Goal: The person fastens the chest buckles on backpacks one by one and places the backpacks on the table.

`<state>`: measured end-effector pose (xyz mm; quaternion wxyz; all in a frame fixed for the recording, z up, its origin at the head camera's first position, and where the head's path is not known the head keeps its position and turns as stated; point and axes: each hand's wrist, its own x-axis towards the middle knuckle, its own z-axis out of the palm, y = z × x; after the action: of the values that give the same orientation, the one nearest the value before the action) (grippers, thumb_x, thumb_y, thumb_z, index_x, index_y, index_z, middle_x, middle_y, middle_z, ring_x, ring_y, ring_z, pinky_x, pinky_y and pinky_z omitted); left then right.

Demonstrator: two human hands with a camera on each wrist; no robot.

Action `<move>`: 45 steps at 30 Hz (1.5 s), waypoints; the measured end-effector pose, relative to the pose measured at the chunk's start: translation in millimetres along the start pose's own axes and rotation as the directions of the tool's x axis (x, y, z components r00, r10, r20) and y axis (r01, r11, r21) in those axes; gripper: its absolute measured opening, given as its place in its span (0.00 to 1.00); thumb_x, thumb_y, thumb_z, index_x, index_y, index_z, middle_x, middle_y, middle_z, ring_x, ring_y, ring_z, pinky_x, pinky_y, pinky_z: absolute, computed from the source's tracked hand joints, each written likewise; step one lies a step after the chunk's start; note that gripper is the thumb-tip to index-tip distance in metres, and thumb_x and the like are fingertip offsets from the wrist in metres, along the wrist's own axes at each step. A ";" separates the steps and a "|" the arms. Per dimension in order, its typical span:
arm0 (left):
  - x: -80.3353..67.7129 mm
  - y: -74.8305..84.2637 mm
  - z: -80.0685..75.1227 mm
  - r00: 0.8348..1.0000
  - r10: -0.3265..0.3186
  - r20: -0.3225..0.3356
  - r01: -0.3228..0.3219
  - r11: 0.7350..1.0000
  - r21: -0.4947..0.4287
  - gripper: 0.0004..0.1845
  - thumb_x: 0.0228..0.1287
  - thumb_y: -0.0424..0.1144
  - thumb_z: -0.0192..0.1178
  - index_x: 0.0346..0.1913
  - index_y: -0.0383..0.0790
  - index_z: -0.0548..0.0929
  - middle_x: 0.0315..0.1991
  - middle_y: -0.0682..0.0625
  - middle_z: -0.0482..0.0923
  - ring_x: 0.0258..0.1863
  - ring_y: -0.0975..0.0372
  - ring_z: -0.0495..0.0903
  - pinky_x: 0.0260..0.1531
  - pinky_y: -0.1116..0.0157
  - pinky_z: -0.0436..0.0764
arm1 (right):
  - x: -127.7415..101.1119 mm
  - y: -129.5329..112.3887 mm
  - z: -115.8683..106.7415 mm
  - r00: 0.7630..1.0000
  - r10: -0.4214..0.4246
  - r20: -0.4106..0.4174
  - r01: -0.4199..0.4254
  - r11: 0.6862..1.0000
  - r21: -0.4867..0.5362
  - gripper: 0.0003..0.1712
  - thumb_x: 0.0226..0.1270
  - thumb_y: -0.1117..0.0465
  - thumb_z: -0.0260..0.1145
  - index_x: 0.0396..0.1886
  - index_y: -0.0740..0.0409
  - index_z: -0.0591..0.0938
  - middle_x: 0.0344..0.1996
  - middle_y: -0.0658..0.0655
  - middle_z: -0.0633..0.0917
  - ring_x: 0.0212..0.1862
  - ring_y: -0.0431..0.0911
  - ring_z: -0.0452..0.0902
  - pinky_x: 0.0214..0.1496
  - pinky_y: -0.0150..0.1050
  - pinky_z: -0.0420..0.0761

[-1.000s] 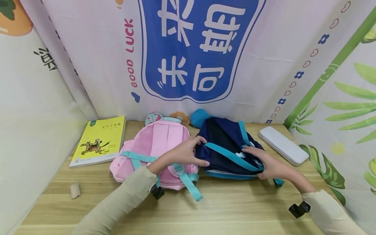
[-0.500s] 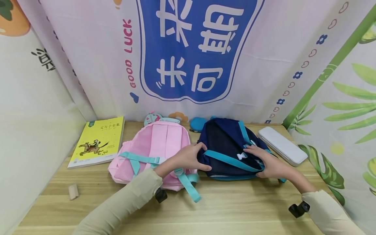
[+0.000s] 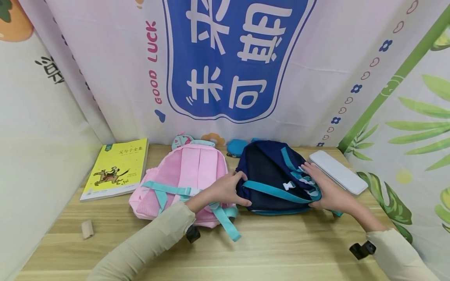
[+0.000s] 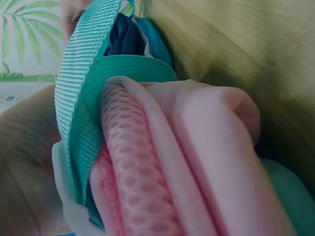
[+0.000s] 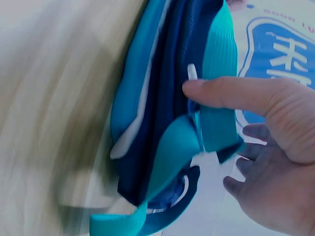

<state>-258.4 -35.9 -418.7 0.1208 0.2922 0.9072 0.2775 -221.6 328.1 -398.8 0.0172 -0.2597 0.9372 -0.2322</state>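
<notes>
On the wooden table [image 3: 281, 249], the left hand [image 3: 225, 190] grips the left edge of the navy fabric backpack with teal straps [image 3: 270, 175]; the right hand [image 3: 328, 191] lies on its right side, fingers relaxed and spread, beside the pink mesh backpack [image 3: 186, 175]

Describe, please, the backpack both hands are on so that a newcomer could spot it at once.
On the wooden table, two small backpacks lie strap-side up below the blue banner. The navy backpack is the right-hand one, between the pink backpack and the white pencil case. Only it is dark blue, with teal straps and a white buckle.
</notes>
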 end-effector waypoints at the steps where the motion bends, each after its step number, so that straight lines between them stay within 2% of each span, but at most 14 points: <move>1: -0.1 0.1 0.0 1.000 -0.001 -0.001 0.001 1.000 -0.002 0.37 0.53 0.59 0.76 0.60 0.48 0.72 0.63 0.41 0.72 0.46 0.55 0.77 0.52 0.55 0.80 | 0.1 2.0 -1.5 1.000 0.018 0.006 -0.018 1.000 0.013 0.70 0.43 0.65 0.85 0.81 0.62 0.51 0.80 0.70 0.52 0.80 0.68 0.42 0.71 0.69 0.61; 4: -0.4 0.3 -0.1 1.000 -0.002 0.001 0.002 1.000 -0.006 0.37 0.53 0.59 0.76 0.60 0.48 0.72 0.63 0.41 0.71 0.46 0.55 0.77 0.51 0.56 0.80 | -0.2 8.5 -4.1 0.997 0.060 0.047 -0.062 0.996 0.057 0.72 0.44 0.59 0.86 0.81 0.66 0.48 0.78 0.76 0.52 0.77 0.75 0.45 0.71 0.72 0.57; 8: -0.7 0.7 -0.2 1.000 -0.002 0.007 0.002 1.000 -0.011 0.37 0.53 0.59 0.76 0.60 0.47 0.72 0.63 0.40 0.71 0.45 0.55 0.77 0.51 0.56 0.80 | -0.7 15.9 -3.4 0.993 0.085 0.082 -0.090 0.994 0.062 0.70 0.44 0.54 0.86 0.78 0.72 0.52 0.75 0.79 0.56 0.74 0.78 0.51 0.68 0.74 0.61; 14: -0.2 1.5 -1.7 1.000 -0.002 0.020 0.002 1.000 -0.009 0.37 0.54 0.59 0.76 0.62 0.47 0.72 0.64 0.40 0.70 0.45 0.55 0.76 0.51 0.56 0.80 | -2.2 24.7 -0.5 0.993 0.073 0.097 -0.077 0.996 0.038 0.65 0.46 0.51 0.85 0.77 0.68 0.58 0.72 0.79 0.64 0.69 0.75 0.64 0.63 0.69 0.72; 22: 4.0 6.3 -11.2 0.999 0.006 0.036 -0.006 1.000 0.007 0.39 0.55 0.58 0.74 0.66 0.44 0.71 0.64 0.38 0.69 0.49 0.53 0.77 0.54 0.54 0.80 | -2.2 32.2 0.0 0.991 0.067 0.119 -0.074 0.996 0.048 0.65 0.47 0.50 0.85 0.78 0.67 0.59 0.70 0.77 0.68 0.68 0.72 0.68 0.61 0.66 0.74; 28: 15.4 24.1 -27.3 0.999 0.042 0.017 -0.042 0.999 0.015 0.40 0.58 0.55 0.73 0.68 0.41 0.71 0.65 0.36 0.70 0.55 0.50 0.77 0.58 0.52 0.80 | -1.3 33.7 -0.5 0.989 0.069 0.129 -0.075 0.996 0.049 0.64 0.47 0.50 0.85 0.77 0.67 0.59 0.70 0.77 0.68 0.67 0.72 0.68 0.61 0.67 0.74; 33: 32.0 43.7 -34.1 0.999 0.049 0.012 -0.049 0.998 0.026 0.37 0.61 0.56 0.71 0.69 0.45 0.71 0.68 0.39 0.68 0.57 0.51 0.77 0.59 0.52 0.80 | -0.1 32.6 -2.0 0.987 0.067 0.146 -0.076 0.995 0.057 0.64 0.47 0.49 0.85 0.77 0.68 0.59 0.69 0.78 0.68 0.67 0.73 0.68 0.61 0.67 0.73; 38: 51.2 61.5 -26.5 0.998 0.067 -0.006 -0.067 0.997 0.046 0.34 0.63 0.57 0.69 0.68 0.48 0.73 0.68 0.43 0.70 0.59 0.56 0.76 0.60 0.56 0.79 | 1.6 31.6 -4.3 0.984 0.068 0.163 -0.078 0.995 0.058 0.64 0.47 0.49 0.84 0.77 0.68 0.59 0.69 0.79 0.67 0.68 0.74 0.67 0.62 0.69 0.73; 45: 72.1 81.9 -1.9 0.996 0.090 -0.015 -0.090 0.996 0.015 0.31 0.65 0.55 0.67 0.67 0.47 0.75 0.66 0.45 0.72 0.59 0.58 0.77 0.56 0.61 0.79 | 4.2 34.5 -2.8 0.980 0.066 0.187 -0.080 0.994 0.071 0.65 0.49 0.48 0.83 0.78 0.68 0.57 0.71 0.79 0.65 0.69 0.74 0.65 0.63 0.69 0.72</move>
<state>-278.9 61.6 -374.3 0.0990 0.3316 0.8959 0.2786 -242.2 353.3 -411.3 0.1225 -0.2448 0.9306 -0.2429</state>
